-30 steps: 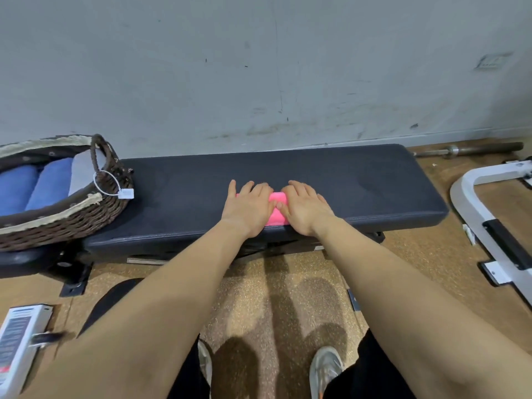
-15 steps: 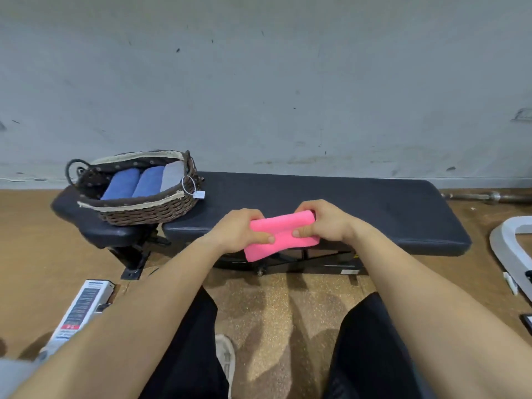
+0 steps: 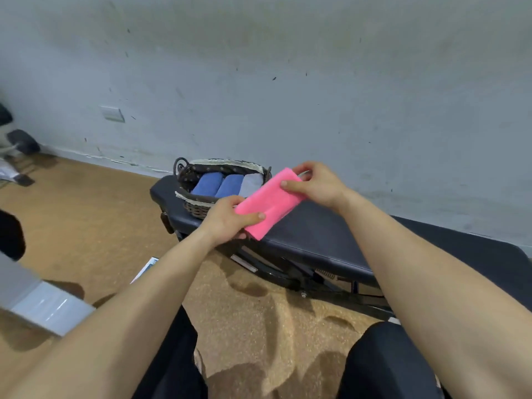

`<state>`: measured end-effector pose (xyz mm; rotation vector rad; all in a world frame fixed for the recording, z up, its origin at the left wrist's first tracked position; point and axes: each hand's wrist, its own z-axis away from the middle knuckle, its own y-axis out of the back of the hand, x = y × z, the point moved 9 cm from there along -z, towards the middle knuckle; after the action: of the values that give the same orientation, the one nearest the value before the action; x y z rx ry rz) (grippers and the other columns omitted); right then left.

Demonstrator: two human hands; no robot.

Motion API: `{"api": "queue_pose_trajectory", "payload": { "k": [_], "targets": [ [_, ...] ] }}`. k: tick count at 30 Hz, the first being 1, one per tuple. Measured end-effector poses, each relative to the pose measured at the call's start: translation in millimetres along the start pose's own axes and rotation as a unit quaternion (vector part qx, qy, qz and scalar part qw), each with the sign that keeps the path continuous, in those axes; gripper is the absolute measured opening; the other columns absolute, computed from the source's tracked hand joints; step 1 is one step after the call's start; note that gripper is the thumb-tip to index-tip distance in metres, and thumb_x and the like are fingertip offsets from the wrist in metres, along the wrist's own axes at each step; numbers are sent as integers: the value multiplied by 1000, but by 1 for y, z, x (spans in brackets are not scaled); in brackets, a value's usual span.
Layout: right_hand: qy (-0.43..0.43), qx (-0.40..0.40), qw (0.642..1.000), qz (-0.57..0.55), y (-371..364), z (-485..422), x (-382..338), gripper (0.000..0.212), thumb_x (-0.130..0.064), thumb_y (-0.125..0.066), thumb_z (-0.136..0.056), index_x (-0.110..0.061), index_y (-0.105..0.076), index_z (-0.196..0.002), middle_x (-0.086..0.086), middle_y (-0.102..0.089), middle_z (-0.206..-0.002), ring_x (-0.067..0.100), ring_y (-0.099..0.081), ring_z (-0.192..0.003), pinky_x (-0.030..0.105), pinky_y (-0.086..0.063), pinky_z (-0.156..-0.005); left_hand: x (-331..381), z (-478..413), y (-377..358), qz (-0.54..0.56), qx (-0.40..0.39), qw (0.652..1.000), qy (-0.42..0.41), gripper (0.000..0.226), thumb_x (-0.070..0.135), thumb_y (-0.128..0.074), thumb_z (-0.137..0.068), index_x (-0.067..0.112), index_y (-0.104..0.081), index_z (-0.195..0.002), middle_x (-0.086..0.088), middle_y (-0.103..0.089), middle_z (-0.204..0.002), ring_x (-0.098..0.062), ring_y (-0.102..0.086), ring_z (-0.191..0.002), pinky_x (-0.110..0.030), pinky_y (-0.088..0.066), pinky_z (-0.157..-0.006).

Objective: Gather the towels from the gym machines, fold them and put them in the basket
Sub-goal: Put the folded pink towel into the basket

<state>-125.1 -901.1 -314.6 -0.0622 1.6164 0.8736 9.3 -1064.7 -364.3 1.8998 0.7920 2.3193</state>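
Note:
A folded pink towel [image 3: 269,203] is held in the air between both hands, just right of the wicker basket [image 3: 195,207]. My left hand [image 3: 227,220] grips its near lower end and my right hand [image 3: 316,184] grips its far upper end. The basket stands on the left end of the black padded bench [image 3: 322,231]. Inside it lie two rolled blue towels [image 3: 220,184] and a grey towel [image 3: 252,182] side by side. The towel's upper corner overlaps the basket's right rim.
The grey wall [image 3: 288,82] runs right behind the bench. A metal bar [image 3: 43,306] crosses the lower left floor, with a white labelled piece [image 3: 145,269] beside it. Dumbbells [image 3: 20,142] lie at the far left. My knees in black fill the bottom edge.
Both hands lifted the pink towel off the bench and carried it left toward the basket. My view swung left, so the basket sits nearer the centre.

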Motion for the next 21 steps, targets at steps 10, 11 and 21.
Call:
{"api": "queue_pose_trajectory", "payload": {
  "k": [10, 11, 21],
  "targets": [
    [19, -2, 993, 114, -88, -154, -50, 45, -5, -57, -81, -18, -63, -123, 7, -71, -112, 26, -67, -100, 35, -55, -87, -42, -98, 99, -30, 106, 993, 45, 37, 43, -83, -75, 17, -66, -94, 3, -69, -85, -18, -66, -77, -35, -52, -70],
    [22, 8, 993, 116, -94, -168, -51, 44, -4, -56, -81, -18, -64, -122, 8, -72, -111, 26, -67, -100, 38, -55, -90, -45, -111, 105, -43, 95, 994, 46, 33, 40, -81, -77, 15, -67, -93, 2, -68, -83, -18, -64, -76, -33, -48, -67],
    [61, -37, 972, 226, -173, -273, -29, 45, 3, -52, -84, -13, -69, -122, 8, -70, -121, 24, -63, -113, 25, -46, -91, -90, -204, 135, -217, 33, 970, 101, 46, 27, -80, -74, 15, -61, -114, -3, -65, -95, -22, -61, -87, -32, -45, -72]
  ]
}}
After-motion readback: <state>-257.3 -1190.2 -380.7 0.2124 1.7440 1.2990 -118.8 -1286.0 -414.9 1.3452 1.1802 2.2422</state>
